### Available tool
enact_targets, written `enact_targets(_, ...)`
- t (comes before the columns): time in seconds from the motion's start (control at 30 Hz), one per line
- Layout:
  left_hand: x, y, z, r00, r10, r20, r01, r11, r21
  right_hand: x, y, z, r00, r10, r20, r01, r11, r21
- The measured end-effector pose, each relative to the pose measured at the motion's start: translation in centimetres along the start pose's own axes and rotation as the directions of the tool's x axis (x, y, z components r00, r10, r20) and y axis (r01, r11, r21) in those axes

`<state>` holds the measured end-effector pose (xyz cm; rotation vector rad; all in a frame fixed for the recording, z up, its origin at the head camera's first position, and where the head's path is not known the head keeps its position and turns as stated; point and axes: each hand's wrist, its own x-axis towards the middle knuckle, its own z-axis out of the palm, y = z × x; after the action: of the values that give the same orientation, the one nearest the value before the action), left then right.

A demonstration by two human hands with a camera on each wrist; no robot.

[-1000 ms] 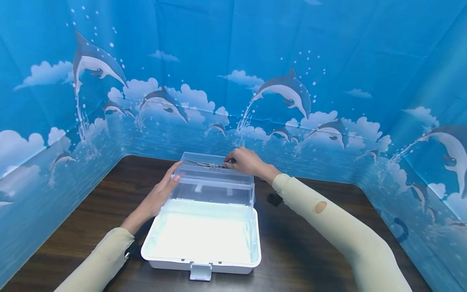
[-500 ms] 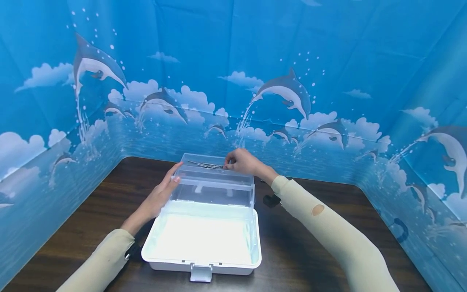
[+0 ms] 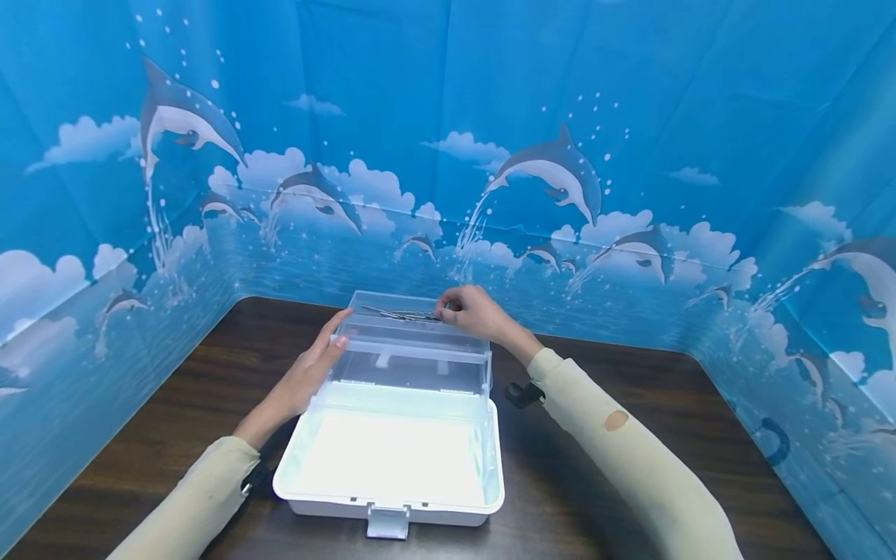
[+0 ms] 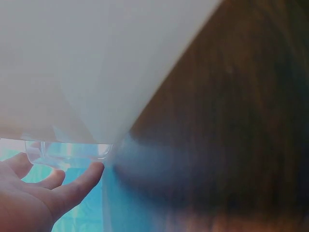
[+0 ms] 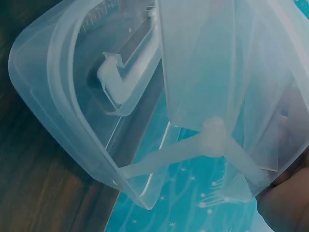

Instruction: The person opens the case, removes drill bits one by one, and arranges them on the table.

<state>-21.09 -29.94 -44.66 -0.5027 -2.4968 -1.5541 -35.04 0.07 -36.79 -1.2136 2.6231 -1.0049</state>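
A white box (image 3: pixel 388 509) with its clear lid swung back stands on the table, and a clear raised tray (image 3: pixel 420 336) sits at its rear. Several thin, silvery metal tools (image 3: pixel 402 314) lie slanted in that tray; their exact kind is too small to tell. At their right end, my right hand (image 3: pixel 476 313) pinches with thumb and curled forefinger; the fingertips partly hide the ends. My left hand (image 3: pixel 308 377) rests against the tray's left side with fingers extended. The left wrist view has these spread fingers (image 4: pixel 79 186) near a clear plastic corner.
A front latch (image 3: pixel 388 523) hangs down from the box. White hinge arms (image 5: pixel 212 137) link the clear tray parts in the right wrist view. A dark wood table (image 3: pixel 602 459) lies beneath, and a blue dolphin curtain (image 3: pixel 448 155) rises close behind the box.
My right hand has shifted slightly to the right at the ends of the metal tools. My left hand keeps its place on the tray's side, and the box stays put.
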Motion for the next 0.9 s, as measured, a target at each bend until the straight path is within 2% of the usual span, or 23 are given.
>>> enact_targets(0.27,0.0,0.0,0.1,1.0,-0.001,0.004,0.001,1.0,-0.002,-1.1,0.2,-0.9,0.998,0.002,-0.067,0.0,1.0,0.021)
enact_targets(0.53,0.0,-0.1,0.0,1.0,0.007,0.001,-0.007,1.0,0.0,-2.0,0.5,-1.4,0.991,-0.041,-0.128,0.042,0.999,0.008)
enact_targets(0.9,0.0,-0.2,0.0,1.0,0.025,0.006,-0.025,1.0,-0.012,-4.9,2.2,-3.5,0.961,-0.053,-0.272,0.059,0.998,0.017)
